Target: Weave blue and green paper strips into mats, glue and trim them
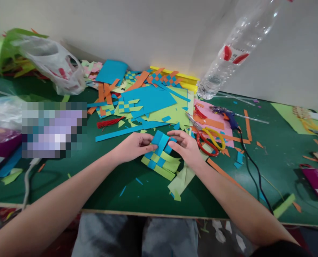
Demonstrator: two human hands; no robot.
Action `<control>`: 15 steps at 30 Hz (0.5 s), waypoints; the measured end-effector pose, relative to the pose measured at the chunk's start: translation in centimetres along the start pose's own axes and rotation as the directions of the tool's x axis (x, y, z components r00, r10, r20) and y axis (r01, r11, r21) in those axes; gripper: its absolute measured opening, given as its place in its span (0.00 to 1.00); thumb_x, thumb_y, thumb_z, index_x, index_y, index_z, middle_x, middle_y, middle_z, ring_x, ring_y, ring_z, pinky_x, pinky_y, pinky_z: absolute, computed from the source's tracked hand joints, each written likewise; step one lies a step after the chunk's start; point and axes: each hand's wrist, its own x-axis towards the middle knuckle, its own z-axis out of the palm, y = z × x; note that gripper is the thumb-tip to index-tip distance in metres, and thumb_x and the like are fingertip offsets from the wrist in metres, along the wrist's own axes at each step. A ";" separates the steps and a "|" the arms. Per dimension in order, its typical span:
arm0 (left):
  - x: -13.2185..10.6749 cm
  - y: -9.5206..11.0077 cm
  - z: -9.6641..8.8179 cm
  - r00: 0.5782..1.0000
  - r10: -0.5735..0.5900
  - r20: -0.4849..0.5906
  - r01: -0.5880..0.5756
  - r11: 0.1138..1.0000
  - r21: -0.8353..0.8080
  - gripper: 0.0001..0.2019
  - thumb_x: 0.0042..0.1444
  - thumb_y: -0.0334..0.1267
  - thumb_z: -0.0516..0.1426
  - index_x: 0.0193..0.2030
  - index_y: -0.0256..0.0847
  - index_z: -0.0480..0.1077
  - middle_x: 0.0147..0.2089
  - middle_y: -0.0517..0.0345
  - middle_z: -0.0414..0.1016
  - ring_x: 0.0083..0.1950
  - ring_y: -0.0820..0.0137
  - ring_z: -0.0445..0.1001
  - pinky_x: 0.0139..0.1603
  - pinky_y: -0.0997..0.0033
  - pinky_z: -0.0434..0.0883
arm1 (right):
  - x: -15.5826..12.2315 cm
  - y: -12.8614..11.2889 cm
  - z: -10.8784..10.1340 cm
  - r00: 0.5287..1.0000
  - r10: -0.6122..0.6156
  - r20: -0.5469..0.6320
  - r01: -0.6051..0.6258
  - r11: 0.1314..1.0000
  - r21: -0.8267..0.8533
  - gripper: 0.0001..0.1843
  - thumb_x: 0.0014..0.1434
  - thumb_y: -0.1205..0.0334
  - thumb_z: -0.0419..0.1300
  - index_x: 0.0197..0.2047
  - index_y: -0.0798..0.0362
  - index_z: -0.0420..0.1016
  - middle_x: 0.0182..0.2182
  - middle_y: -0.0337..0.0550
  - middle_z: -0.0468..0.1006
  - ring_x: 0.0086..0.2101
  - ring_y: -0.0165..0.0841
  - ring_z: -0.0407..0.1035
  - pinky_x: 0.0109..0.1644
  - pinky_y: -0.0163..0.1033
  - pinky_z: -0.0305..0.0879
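Between my hands is a woven piece of blue and light green paper strips (155,160), checkered in its lower part, with loose blue and green strip ends. My left hand (134,147) pinches its upper left edge between thumb and fingers. On the other side my right hand (185,145) has thumb and fingers closed on a loose blue strip end (170,146). Under the right forearm and hand lies a pale green paper strip (182,182). Scissors with red and yellow handles (207,142) rest just right of my right hand.
Blue paper sheets (148,100), a red tassel (110,122) and cut strips cover the green table (105,192). A blue glue gun (230,118) trails a black cord on the right. A large plastic bottle (236,50) stands behind. A plastic bag (57,64) lies back left.
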 end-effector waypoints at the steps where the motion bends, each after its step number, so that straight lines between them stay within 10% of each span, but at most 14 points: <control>1: 0.0 0.0 0.0 1.000 -0.001 0.012 0.001 1.000 0.005 0.15 0.54 0.49 0.59 0.38 0.37 0.73 0.27 0.59 0.72 0.27 0.72 0.69 0.26 0.75 0.64 | 0.0 0.0 0.0 1.000 0.012 -0.005 -0.012 1.000 0.001 0.21 0.50 0.50 0.68 0.44 0.49 0.73 0.36 0.41 0.79 0.34 0.31 0.72 0.34 0.35 0.68; 8: 0.0 -0.4 -0.1 0.998 -0.021 0.064 0.019 1.000 0.020 0.20 0.56 0.50 0.59 0.49 0.38 0.69 0.26 0.63 0.70 0.23 0.77 0.60 0.23 0.77 0.55 | 0.0 0.4 0.1 1.000 -0.031 0.003 0.031 0.985 -0.170 0.12 0.50 0.52 0.68 0.29 0.52 0.75 0.23 0.35 0.69 0.23 0.26 0.59 0.25 0.33 0.55; 15: 0.1 -0.4 0.0 0.999 -0.008 0.048 0.008 1.000 0.005 0.15 0.56 0.49 0.58 0.40 0.38 0.66 0.23 0.67 0.63 0.22 0.78 0.55 0.23 0.77 0.52 | -0.1 0.3 0.2 0.999 -0.036 -0.030 0.029 0.975 -0.222 0.15 0.52 0.49 0.65 0.29 0.53 0.74 0.23 0.35 0.67 0.24 0.26 0.57 0.26 0.34 0.54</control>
